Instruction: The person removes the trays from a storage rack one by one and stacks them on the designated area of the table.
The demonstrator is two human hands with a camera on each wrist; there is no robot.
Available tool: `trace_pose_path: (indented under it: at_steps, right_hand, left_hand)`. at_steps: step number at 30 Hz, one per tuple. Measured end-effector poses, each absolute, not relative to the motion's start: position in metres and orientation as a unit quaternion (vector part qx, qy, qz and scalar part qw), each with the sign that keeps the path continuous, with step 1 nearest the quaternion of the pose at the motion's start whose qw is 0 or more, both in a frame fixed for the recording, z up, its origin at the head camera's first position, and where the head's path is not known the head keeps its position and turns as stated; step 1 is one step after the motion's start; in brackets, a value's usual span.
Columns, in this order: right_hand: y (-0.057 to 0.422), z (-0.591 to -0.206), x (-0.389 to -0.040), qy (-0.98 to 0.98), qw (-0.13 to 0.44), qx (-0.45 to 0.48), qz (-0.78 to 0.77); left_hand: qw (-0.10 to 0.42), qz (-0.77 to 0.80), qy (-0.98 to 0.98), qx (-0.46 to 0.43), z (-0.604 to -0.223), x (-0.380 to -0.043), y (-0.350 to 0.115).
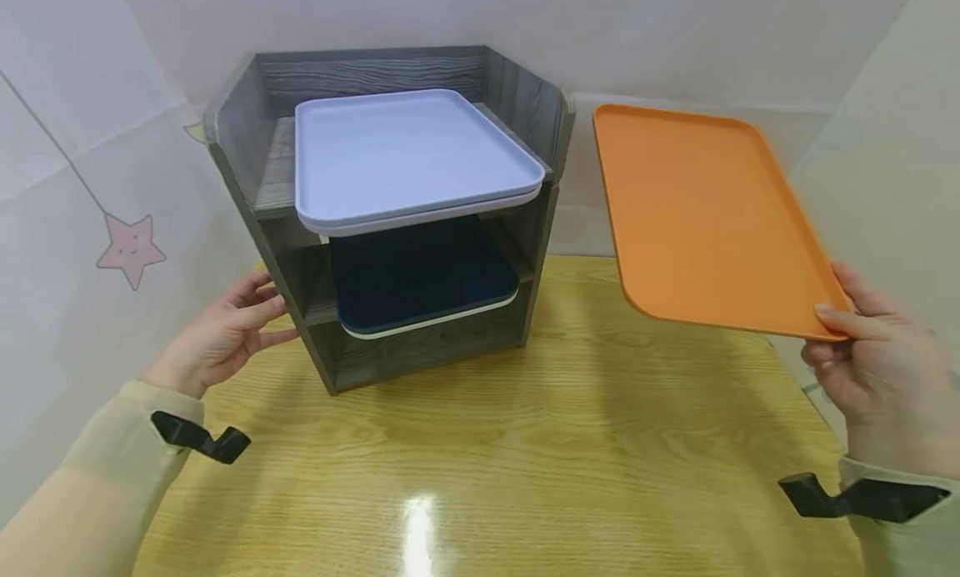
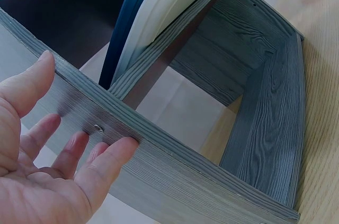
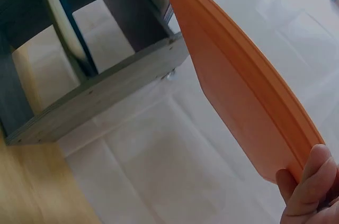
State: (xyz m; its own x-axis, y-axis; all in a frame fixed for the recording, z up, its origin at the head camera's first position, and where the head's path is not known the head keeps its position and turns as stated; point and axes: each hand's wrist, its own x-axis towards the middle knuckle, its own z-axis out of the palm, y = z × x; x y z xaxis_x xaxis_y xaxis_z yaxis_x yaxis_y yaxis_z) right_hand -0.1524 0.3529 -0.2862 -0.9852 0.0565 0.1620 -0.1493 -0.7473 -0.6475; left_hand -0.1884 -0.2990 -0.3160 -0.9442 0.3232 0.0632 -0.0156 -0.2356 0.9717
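An orange tray point(image 1: 708, 218) is held up to the right of a grey wooden shelf point(image 1: 525, 110). My right hand point(image 1: 873, 352) pinches the tray by its near right corner, thumb on top and fingers below. On the shelf's outer left side, the spread fingertips of my left hand point(image 1: 228, 335) rest against the panel, as the left wrist view shows. Pale lavender trays point(image 1: 412, 156) lie stacked on the top level, jutting out at the front. One level lower, a dark navy tray point(image 1: 423, 277) sits on a cream tray point(image 1: 442, 317).
The shelf stands on a yellowish wooden table point(image 1: 480, 444). Behind it hangs a pale cloth point(image 1: 660, 43), with a pink star point(image 1: 131, 248) printed at the left. Black wrist straps point(image 1: 198, 437) are on both sleeves.
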Motion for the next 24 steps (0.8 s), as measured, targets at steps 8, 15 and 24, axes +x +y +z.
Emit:
trace_pose_path:
  at_steps: [8,15,24]
  right_hand:
    - [0.366,-0.318,-0.162,-0.373,0.008,0.032,0.927]
    - [0.366,-0.338,-0.167,-0.389,-0.019,0.03,0.921]
    - [0.361,-0.359,-0.173,-0.448,-0.023,0.002,0.894]
  left_hand:
    - [0.109,0.772,0.616,0.113,-0.314,-0.189,-0.298]
    - [0.11,0.77,0.619,0.107,-0.315,-0.189,-0.299]
    - [0.11,0.771,0.619,0.105,-0.315,-0.188,-0.299]
